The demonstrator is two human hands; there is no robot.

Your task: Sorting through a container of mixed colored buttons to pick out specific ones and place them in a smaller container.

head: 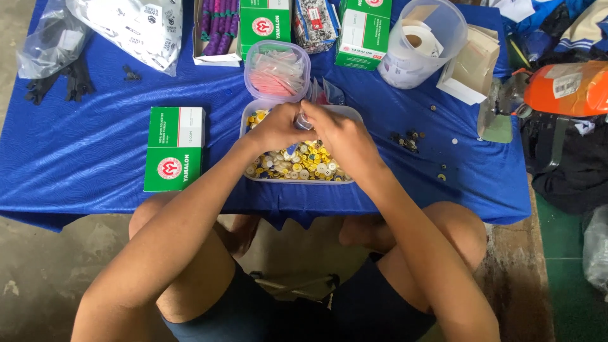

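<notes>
Right now both hands meet over the clear tub [354, 117] of yellow and white caps: the left hand [278, 126] and right hand [339, 136] are both closed around a small clear vial [303, 120], apparently fitting a cap (the next move likely needs a firm press). Behind the tub stands one lidded container [277, 69]; three green boxes [174, 149] lie on the blue counter [82, 158].

Soft, even daylight fills the scene, bright enough to show colours clearly. The blue cloth [95, 152] shows a mild sheen on its ripples. Shadows are faint, darkest under the table's near edge. Focus is fairly sharp throughout; far corners bend slightly from the wide lens.
</notes>
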